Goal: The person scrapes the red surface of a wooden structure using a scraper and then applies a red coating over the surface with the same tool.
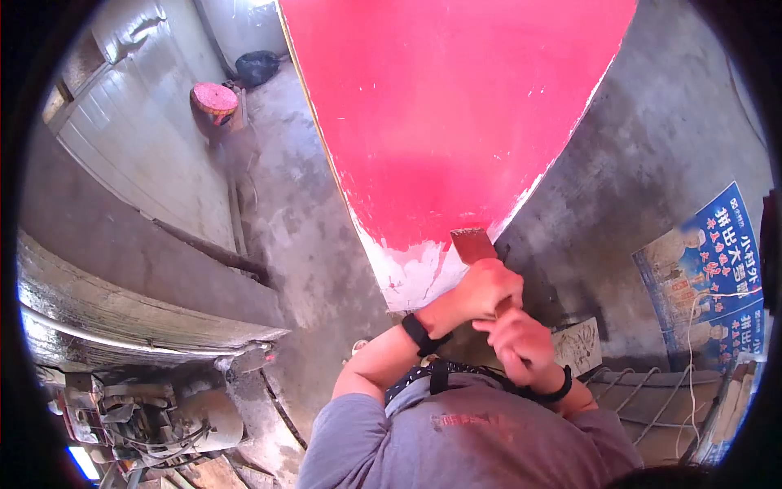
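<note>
We see both hands gripping one flat tool (474,244): left hand (489,289) farther, right hand (521,338) just nearer. The tool's head touches the red panel (448,114) at its white-streaked lower edge. Blue poster (717,269) right, machinery (138,416) near left.

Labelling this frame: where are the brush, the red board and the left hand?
brush (473,244), head view, on its bristle head.
red board (456,106), head view, on its painted face.
left hand (487,287), head view, on its knuckles.
</note>
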`<action>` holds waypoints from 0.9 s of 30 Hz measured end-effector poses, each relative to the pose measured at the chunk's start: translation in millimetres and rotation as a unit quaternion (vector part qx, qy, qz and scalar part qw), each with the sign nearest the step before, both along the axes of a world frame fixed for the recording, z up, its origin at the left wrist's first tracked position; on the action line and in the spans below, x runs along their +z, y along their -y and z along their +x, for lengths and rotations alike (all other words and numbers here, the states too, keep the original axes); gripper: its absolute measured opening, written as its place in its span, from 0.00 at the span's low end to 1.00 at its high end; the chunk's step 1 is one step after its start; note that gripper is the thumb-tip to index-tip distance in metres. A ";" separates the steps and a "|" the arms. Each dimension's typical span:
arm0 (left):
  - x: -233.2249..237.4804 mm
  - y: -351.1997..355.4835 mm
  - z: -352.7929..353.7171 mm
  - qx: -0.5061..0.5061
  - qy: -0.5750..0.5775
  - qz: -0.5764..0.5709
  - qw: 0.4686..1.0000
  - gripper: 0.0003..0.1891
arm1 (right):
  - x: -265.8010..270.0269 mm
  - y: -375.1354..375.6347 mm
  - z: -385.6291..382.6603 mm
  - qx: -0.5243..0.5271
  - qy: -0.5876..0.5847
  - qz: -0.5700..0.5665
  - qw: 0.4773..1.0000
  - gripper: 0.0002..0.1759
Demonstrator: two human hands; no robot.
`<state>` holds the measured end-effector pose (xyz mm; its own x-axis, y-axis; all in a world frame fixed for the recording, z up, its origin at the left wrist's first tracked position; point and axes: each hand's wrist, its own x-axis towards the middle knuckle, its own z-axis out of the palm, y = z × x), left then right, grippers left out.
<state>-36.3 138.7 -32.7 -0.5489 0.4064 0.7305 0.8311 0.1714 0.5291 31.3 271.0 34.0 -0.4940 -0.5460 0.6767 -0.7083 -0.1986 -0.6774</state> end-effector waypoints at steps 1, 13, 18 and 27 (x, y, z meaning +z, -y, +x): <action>10.3 -1.3 8.5 0.000 -0.017 -0.001 1.000 0.06 | 4.4 -3.2 4.9 0.038 0.003 -0.017 0.999 0.08; 6.8 3.3 -10.8 -0.005 -0.025 -0.013 1.000 0.07 | 3.0 2.8 -5.6 -0.026 0.042 -0.013 0.999 0.08; -26.6 -1.6 -29.3 0.037 0.104 -0.008 0.994 0.09 | -21.4 6.3 -36.4 -0.028 0.143 -0.064 0.987 0.08; -21.1 -4.4 -27.7 0.007 0.070 -0.037 0.997 0.09 | -16.4 -2.5 -25.5 -0.043 0.105 -0.067 0.991 0.11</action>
